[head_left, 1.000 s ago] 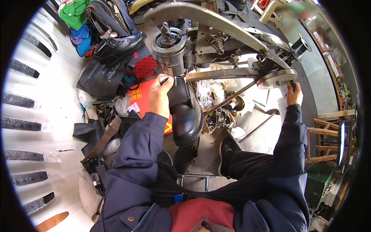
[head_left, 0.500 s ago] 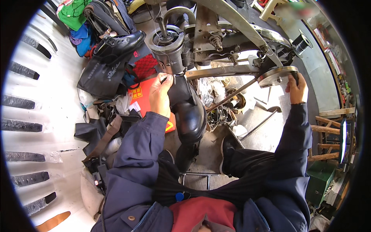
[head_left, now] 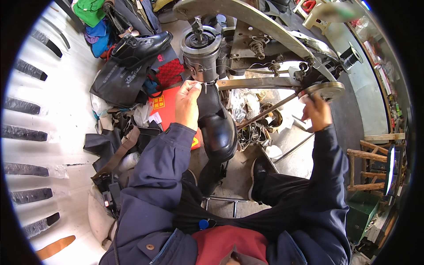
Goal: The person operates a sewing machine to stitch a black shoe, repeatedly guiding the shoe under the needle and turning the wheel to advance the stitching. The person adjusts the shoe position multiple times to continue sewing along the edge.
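A black leather boot (head_left: 216, 123) sits threaded onto the horizontal arm (head_left: 260, 83) of a metal stitching machine (head_left: 247, 26), toe pointing down toward the person's lap, its upper edge tucked under the round machine head (head_left: 201, 46). The needle point itself is hidden behind the thumb and the boot's collar, so where the stitch lands cannot be made out.

The left hand (head_left: 188, 104) lies along the boot's left side, its fingers (head_left: 192, 86) drawn together and pinching the top edge of the leather right below the head. The forearm, in a dark blue sleeve, rises steeply from the lower edge of the view.

The right hand (head_left: 318, 112) is stretched far out to the side, fingers curled up onto the rim of the flat handwheel (head_left: 324, 90); whether they grip it or just press on it is hard to tell, as the palm covers the contact.

Left of the boot there is little room: a red box (head_left: 165, 110), a black bag (head_left: 117, 79), another black shoe (head_left: 141, 44) and dark scraps of leather crowd the floor. Under the machine arm lies a tangle of plastic and small metal parts, too cluttered to sort out. At the right edge, wooden chairs (head_left: 369, 168) are cut off by the rim.
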Demonstrator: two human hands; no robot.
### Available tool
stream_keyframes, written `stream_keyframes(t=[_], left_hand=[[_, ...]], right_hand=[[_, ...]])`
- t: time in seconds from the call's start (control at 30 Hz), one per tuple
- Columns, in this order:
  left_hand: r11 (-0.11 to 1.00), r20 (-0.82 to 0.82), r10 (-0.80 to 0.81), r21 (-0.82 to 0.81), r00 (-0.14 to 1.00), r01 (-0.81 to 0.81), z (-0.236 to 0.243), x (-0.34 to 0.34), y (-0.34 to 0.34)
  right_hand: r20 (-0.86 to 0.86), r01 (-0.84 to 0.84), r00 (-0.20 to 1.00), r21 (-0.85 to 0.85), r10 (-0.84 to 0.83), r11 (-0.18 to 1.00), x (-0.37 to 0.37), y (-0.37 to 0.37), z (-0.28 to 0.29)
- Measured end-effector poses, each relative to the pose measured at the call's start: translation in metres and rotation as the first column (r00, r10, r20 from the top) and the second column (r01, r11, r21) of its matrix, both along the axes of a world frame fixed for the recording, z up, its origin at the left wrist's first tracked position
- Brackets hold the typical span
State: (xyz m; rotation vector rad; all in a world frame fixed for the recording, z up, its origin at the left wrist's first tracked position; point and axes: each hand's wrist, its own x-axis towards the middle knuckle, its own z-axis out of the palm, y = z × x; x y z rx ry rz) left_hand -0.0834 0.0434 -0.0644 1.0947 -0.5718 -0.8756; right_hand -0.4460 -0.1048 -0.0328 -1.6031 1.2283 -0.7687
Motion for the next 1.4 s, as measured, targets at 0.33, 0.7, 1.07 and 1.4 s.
stream_keyframes(t=[0.33,0.7,1.07,1.4], left_hand=[[1.0,0.031,-0.017,0.019,0.999,0.016,0.006,0.0,-0.001],[0.997,0.041,-0.07,0.04,0.997,0.068,0.012,0.003,-0.002],[0.993,0.031,-0.107,0.055,0.994,0.105,0.013,0.007,-0.003],[0.993,0.004,-0.116,0.032,0.993,0.115,0.012,0.008,-0.001]], right_hand=[[-0.319,0.416,0.802,-0.307,-0.505,0.856,-0.09,-0.068,-0.052],[0.075,0.135,0.99,-0.286,-0.118,0.949,-0.038,-0.026,0.036],[-0.359,0.158,0.92,-0.024,-0.156,0.987,-0.056,-0.041,-0.082],[-0.637,0.169,0.769,0.283,0.053,0.944,-0.011,0.002,-0.049]])
